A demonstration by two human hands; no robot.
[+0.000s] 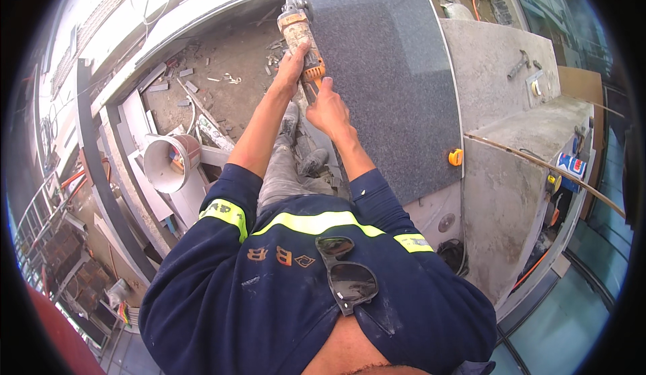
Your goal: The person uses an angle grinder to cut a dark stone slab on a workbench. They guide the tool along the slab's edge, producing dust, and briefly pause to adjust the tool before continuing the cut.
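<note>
Both my hands are closed on a dusty orange angle grinder (295, 30), which points away from me. My left hand (292, 67) wraps round the body behind its head. Nearer to me, my right hand (328, 110) grips the orange rear handle. The grinder's disc is at the far left edge of a large dark grey speckled stone slab (383, 92), with pale dust around it. Just where the disc meets the stone I cannot make out. On the slab's near right edge sits a yellow tape measure (455, 157), apart from my hands.
Left of the slab lies a dirt floor (222, 45) strewn with stone offcuts. A white bucket (165, 162) stands tipped toward me. A concrete bench (501, 173) is at the right, with a long thin strip (548, 166) across it and a blue-and-white can (570, 165) behind.
</note>
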